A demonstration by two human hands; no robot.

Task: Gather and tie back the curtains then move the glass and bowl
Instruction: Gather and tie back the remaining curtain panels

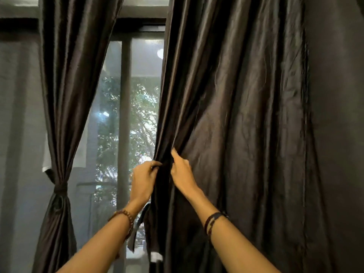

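Head view: a window (136,107) with dark frame bars, seen between two dark brown, shiny satin curtains; green foliage shows through the glass.
Right curtain: the dark brown satin right curtain (246,115) hangs loose in long folds, covering the right side of the window, its inner edge near the centre bar.
Left curtain: the matching dark brown satin left curtain (65,95) is already gathered and cinched at mid-height by a dark fabric tieback (60,189), flaring out again below it.
Left hand: the left hand (144,179) grips the inner edge of the right curtain, fingers curled round a bunched fold; a brown beaded bracelet (123,216) sits on the wrist.
Right hand: the right hand (181,168) pinches the same curtain just beside the left hand, thumb pointing up against the cloth; dark cord bracelets (213,220) circle the wrist.
Wall: a grey wall (17,115) lies left of the tied curtain.
Glass and bowl: out of frame.
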